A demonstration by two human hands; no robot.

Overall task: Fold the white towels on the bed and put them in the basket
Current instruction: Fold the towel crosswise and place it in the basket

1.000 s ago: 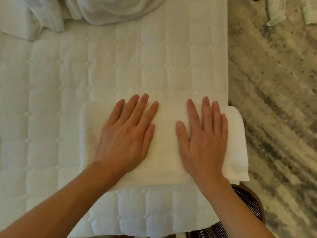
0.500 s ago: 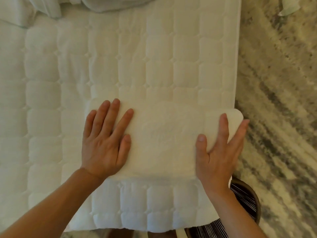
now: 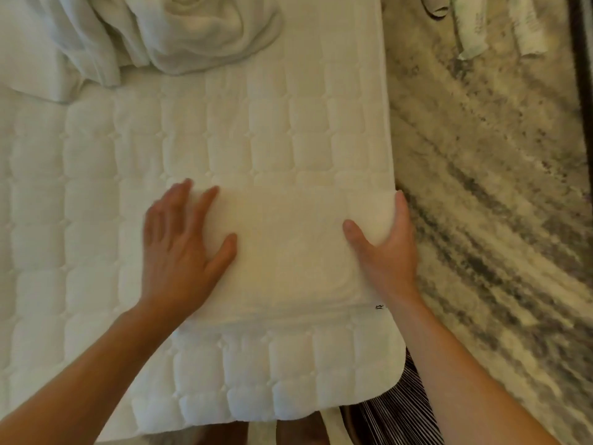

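Note:
A folded white towel (image 3: 288, 255) lies flat on the quilted bed (image 3: 160, 149), close to the bed's right edge. My left hand (image 3: 179, 255) rests on the towel's left end with its fingers spread and straight, slightly blurred. My right hand (image 3: 385, 252) grips the towel's right end, thumb on top and fingers wrapped round the edge, mostly hidden beneath. A dark striped basket (image 3: 394, 412) stands on the floor under the bed's near right corner, partly covered by my right forearm.
Crumpled white cloth (image 3: 192, 30) is heaped at the far side of the bed. To the right is a marbled floor (image 3: 497, 220), with a pair of white slippers (image 3: 471, 36) at the top right. The bed edge runs down beside my right hand.
Both hands slid outward from the towel's middle to its ends. The right hand went from lying flat to wrapping round the right end. The left hand shifted slightly.

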